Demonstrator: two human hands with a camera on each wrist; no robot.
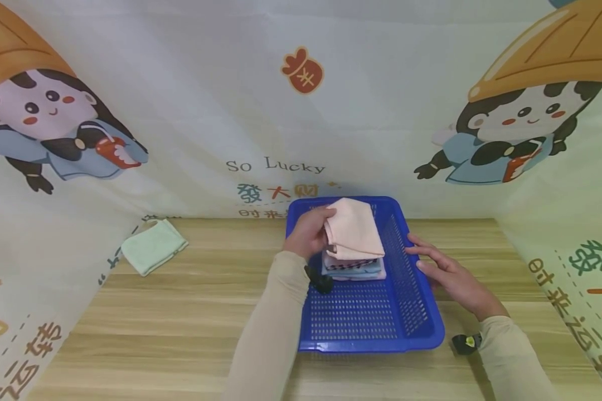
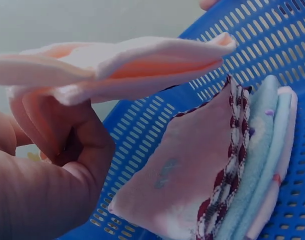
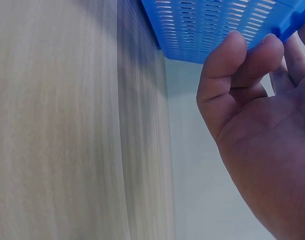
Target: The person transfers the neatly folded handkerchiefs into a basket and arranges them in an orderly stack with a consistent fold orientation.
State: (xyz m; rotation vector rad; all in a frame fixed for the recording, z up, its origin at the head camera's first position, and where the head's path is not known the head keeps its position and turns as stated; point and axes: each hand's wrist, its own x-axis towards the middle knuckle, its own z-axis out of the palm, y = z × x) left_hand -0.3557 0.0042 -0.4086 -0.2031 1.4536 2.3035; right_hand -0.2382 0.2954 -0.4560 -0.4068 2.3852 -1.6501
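My left hand (image 1: 308, 231) pinches a folded pale pink towel (image 1: 356, 231) by its left edge, above a stack inside a blue plastic basket (image 1: 351, 344). In the left wrist view, the pink towel (image 2: 157, 62) hangs apart from the stack. On top of that stack lies a pink cloth (image 2: 185, 170) with a dark red and white braided border. Light blue folded towels (image 2: 265, 135) sit under it. My right hand (image 1: 456, 278) rests its fingertips at the basket's right rim. Loosely bent fingers (image 3: 227, 55) show against the basket's perforated side (image 3: 197, 25) in the right wrist view.
A folded mint green towel (image 1: 154, 246) lies at the far left of the wooden table (image 1: 180, 328). A printed cloth backdrop (image 1: 205, 100) stands behind the basket and along both sides. The basket's back rim is near it.
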